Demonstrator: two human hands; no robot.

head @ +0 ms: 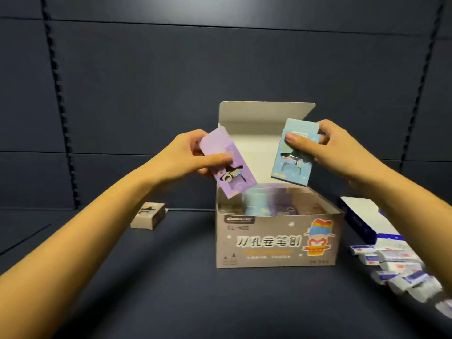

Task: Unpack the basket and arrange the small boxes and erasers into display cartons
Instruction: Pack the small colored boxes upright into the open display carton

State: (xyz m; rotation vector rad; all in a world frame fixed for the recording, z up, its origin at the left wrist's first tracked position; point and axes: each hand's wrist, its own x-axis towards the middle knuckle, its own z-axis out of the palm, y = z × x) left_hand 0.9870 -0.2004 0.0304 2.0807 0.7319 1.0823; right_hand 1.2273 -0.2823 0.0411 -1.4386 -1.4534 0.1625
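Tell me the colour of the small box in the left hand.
Purple small box, seen in the head view.

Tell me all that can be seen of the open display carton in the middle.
The display carton is grey-beige cardboard, with bold printed characters across its front and a colourful cartoon figure at front right. Its lid flap stands open at the back, white inside. It sits upright on the dark shelf, with small boxes standing inside. The left hand holds a purple box and the right hand a light blue box above its opening.
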